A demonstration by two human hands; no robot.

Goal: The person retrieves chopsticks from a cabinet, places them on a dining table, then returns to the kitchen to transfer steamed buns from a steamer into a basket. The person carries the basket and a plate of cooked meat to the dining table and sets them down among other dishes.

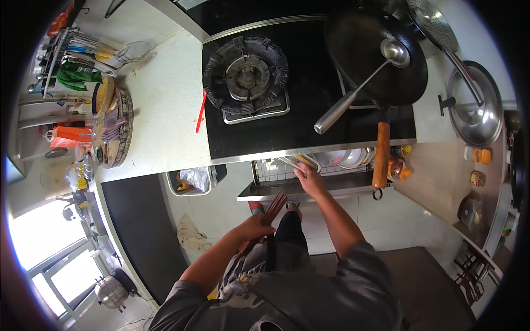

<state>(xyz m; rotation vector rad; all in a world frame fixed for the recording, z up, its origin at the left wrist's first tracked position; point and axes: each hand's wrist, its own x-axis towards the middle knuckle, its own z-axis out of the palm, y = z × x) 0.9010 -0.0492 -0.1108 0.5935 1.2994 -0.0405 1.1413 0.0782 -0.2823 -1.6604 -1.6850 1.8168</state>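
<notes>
My left hand [257,228] is closed around a bundle of reddish-brown chopsticks [275,207], held at a slant in front of my lap. Under the cooktop edge, a drawer with a wire basket [273,178] is pulled out. My right hand [308,178] reaches into it, its fingers at some pale-rimmed dishes [311,161] standing on edge. Whether the fingers grip a dish or only touch it is hard to tell. White bowls [352,158] sit farther right in the same basket.
A wok [372,70] holding a steel ladle [352,97] rests on the right of the cooktop, its wooden handle [381,157] jutting over the drawer. The left burner [247,76] is bare. A bin [192,182] stands left of the drawer; a cloth [191,233] lies on the floor.
</notes>
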